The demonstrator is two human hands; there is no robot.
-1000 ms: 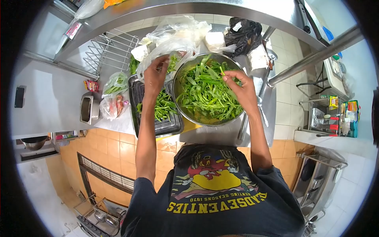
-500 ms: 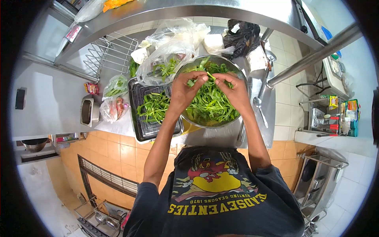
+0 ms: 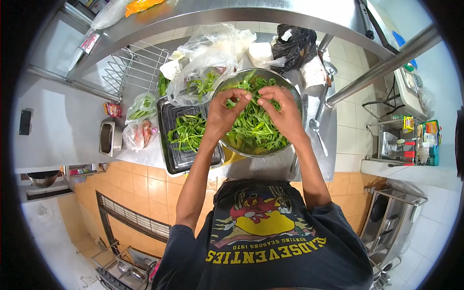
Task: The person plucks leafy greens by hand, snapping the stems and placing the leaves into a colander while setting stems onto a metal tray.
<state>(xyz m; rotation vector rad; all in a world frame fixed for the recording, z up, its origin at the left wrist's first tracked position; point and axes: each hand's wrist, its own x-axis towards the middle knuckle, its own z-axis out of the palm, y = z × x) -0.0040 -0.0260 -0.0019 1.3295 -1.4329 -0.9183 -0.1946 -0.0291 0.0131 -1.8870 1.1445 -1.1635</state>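
Both hands are over a round metal strainer heaped with leafy green stems. My left hand is at the strainer's left side, thumb and forefinger pinched on a small piece of green stem. Just to its right, my right hand has thumb and fingertips drawn close together; what they hold, if anything, is too small to name. A black tray with cut green stems sits left of the strainer. Behind the tray lies an open clear plastic bag with more greens inside.
A black plastic bag and a white block lie behind the strainer. A spoon is at its right. Small bagged vegetables, a metal container and a wire rack stand left. A steel shelf crosses above.
My left hand has moved from the clear bag to the strainer, beside my right hand. The stem seen between both hands half a second ago no longer spans them; the fingertips are slightly apart.
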